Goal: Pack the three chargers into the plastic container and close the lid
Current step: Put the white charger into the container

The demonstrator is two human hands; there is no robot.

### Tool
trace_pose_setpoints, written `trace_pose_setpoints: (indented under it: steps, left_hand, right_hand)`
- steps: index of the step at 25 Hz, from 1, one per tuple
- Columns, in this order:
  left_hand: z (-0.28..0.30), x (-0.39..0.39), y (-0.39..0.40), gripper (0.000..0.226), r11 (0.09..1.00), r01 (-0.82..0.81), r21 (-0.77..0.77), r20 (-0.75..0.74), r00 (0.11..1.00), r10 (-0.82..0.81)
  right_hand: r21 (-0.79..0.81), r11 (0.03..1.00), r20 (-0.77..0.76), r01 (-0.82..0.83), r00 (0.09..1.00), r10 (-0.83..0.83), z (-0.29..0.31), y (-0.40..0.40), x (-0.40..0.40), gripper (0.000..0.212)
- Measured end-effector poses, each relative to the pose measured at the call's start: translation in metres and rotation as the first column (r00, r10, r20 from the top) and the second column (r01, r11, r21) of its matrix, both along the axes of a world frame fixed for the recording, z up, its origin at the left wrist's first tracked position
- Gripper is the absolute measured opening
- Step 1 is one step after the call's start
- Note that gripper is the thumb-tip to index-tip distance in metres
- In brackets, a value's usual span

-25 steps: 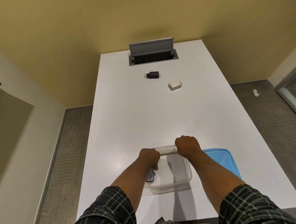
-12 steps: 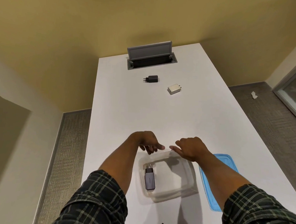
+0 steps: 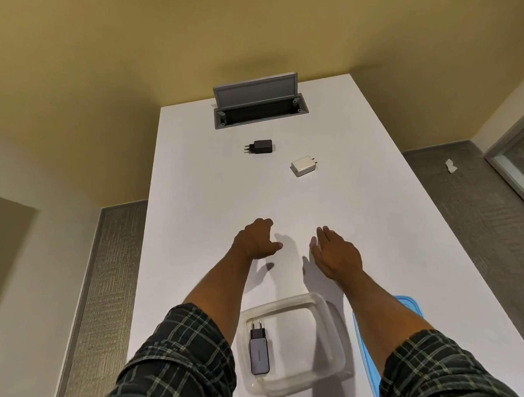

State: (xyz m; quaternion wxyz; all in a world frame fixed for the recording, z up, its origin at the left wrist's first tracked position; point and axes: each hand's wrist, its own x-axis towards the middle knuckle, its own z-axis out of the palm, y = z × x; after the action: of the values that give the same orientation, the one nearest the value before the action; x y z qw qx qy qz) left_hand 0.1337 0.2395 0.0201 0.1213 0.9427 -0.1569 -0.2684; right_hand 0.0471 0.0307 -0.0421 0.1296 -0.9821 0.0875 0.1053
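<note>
1. Bench (image 3: 194,194): white, long, carrying every item listed below; a grey flip-up socket box (image 3: 259,102) is sitting open at its far end.
2. Container (image 3: 335,338): clear plastic, lying open at the near edge between the two forearms.
3. Grey charger (image 3: 259,354): lying flat inside the container against its left wall, prongs pointing away from the person. One of three is packed.
4. Lid (image 3: 368,355): blue, lying flat on the bench just beside the container's right side, partly hidden under the right sleeve.
5. Black charger (image 3: 262,146): lying far up the bench, near the socket box, prongs pointing left.
6. White charger (image 3: 303,166): lying near the black one, to its right and slightly closer to the person.
7. Left hand (image 3: 257,239): hovering over bare bench beyond the container, fingers loosely curled, holding nothing.
8. Right hand (image 3: 336,255): hovering alongside, fingers spread, holding nothing.
9. Step in hand, as a judgement: both hands are reaching for the two far chargers, left lining up with the black, right with the white.
10. Handling advice: gripping each charger by its body rather than its prongs, and laying both flat beside the grey one so the lid seats evenly.
</note>
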Motion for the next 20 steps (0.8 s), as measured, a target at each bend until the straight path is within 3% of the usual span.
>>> trace_pose_setpoints:
  steps: [3,7,10,13,20]
  left_hand:
    - [-0.013,0.014,-0.017,0.072,0.999,0.041,0.034,0.169,0.984,-0.047]
    - [-0.031,0.032,-0.037,0.080,0.997,0.074,0.027,0.176,0.981,-0.078]
    - [-0.046,0.047,-0.051,0.085,0.995,0.096,0.018,0.150,0.984,-0.098]
    - [-0.055,0.066,-0.062,0.085,0.996,0.088,-0.022,0.169,0.982,-0.083]
    - [-0.069,0.123,-0.087,0.086,0.997,0.057,-0.054,0.199,0.979,-0.045]
  right_hand:
    - [0.082,0.996,-0.112,0.023,0.994,-0.014,-0.019,-0.004,0.017,0.062]
    - [0.118,0.993,-0.178,0.010,0.984,0.011,-0.045,-0.006,0.034,0.069]
    - [0.057,0.998,-0.138,0.012,0.990,-0.004,-0.061,-0.005,0.044,0.070]
    - [0.101,0.993,-0.093,0.056,0.995,-0.046,-0.068,-0.007,0.062,0.070]
    - [0.022,0.993,0.117,0.113,0.986,-0.115,-0.089,-0.008,0.086,0.066]
